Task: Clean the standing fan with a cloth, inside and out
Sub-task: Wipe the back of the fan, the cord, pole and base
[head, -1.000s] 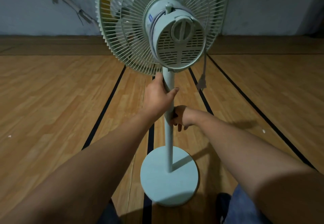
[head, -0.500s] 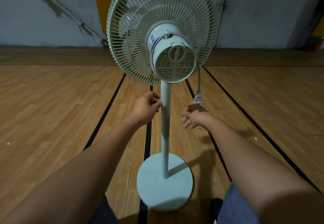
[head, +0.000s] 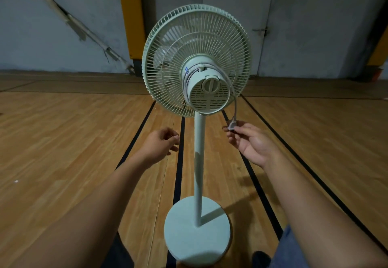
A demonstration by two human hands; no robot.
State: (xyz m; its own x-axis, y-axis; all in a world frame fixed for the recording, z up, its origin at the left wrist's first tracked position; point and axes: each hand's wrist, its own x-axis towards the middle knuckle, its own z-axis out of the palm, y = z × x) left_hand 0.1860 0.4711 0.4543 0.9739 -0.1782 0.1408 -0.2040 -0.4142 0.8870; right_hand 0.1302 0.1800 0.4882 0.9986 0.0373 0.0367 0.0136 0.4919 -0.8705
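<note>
A pale green standing fan (head: 197, 62) stands upright on the wooden floor with its back to me: round grille, motor housing (head: 206, 90) with a knob, thin pole (head: 199, 162) and round base (head: 197, 234). Its grey power cord is wound round the motor housing and hangs down on the right. My right hand (head: 251, 143) pinches the plug (head: 232, 125) at the cord's end, right of the pole. My left hand (head: 160, 143) hovers left of the pole with loosely curled fingers, holding nothing. No cloth is in view.
The wooden floor (head: 63, 141) with black lines spreads all around. A grey wall (head: 42, 26) with a yellow-padded post (head: 132, 26) and a pale door (head: 237, 15) stands behind the fan. My legs show at the bottom edge.
Both hands let go of the pole. The fan now stands farther from me. My right hand rose to the hanging cord and took the plug; my left hand drew back to the left.
</note>
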